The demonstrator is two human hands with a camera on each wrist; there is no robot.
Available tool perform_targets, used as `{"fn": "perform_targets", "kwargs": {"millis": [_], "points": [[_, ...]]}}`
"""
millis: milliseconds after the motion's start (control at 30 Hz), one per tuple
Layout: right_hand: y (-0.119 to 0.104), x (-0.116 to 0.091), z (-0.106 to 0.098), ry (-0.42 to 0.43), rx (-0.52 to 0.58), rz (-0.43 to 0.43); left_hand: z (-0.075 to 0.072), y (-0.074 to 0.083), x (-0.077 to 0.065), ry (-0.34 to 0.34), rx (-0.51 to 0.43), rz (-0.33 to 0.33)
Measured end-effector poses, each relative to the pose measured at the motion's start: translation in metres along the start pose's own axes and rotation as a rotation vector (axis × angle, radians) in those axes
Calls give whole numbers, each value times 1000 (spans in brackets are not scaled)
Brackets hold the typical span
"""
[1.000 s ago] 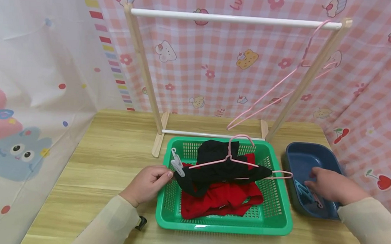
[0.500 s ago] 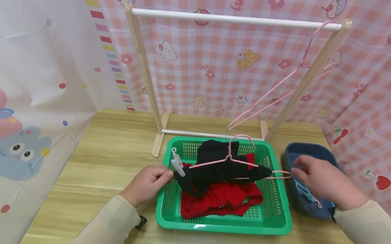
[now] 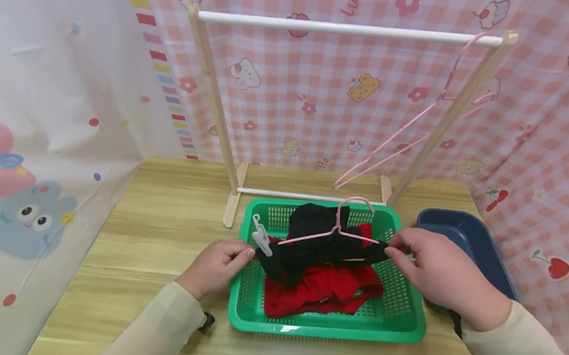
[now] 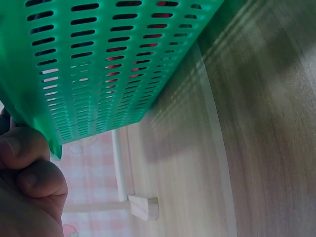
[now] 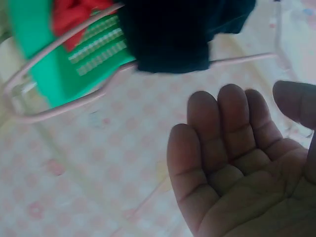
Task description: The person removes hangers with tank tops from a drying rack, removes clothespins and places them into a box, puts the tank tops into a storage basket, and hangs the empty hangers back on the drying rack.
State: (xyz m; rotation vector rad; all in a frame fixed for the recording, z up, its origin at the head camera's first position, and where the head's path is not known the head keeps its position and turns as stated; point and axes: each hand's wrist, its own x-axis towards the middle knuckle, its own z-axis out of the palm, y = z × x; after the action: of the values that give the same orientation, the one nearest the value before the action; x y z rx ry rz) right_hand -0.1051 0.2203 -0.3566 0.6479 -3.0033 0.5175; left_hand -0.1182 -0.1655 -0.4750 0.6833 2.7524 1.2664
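Note:
A black garment lies over a pink hanger above the green basket. A grey hooked clothes peg sits on the garment's left end. My left hand pinches that end between thumb and fingers, at the basket's left rim. My right hand has its fingertips at the garment's right end, overlapping it in the head view. In the right wrist view, its fingers and thumb are apart with nothing between them. Red clothing lies in the basket under the black garment.
A wooden rack with a white top rail stands behind the basket. Another pink hanger hangs at its right end. The blue tray stands to the right, partly behind my right hand and sleeve.
My right hand has left the blue tray, where blue pegs showed, and moved left to the garment's right end. The left hand stays in place.

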Motion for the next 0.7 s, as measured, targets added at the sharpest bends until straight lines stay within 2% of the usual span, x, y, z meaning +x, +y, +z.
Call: {"fn": "perform_targets", "kwargs": {"millis": [133,333,533,700], "points": [[-21,-2,2,-77,-17,-54,0,0,1,4,27,6],[-45,0,13,-138,-10,-201,1,-1,1,5,40,0],[-71,11,22,-159,-4,-258,1,0,1,11,43,-5],[-95,29,30,-128,19,-310,2,0,1,15,54,-11]]}}
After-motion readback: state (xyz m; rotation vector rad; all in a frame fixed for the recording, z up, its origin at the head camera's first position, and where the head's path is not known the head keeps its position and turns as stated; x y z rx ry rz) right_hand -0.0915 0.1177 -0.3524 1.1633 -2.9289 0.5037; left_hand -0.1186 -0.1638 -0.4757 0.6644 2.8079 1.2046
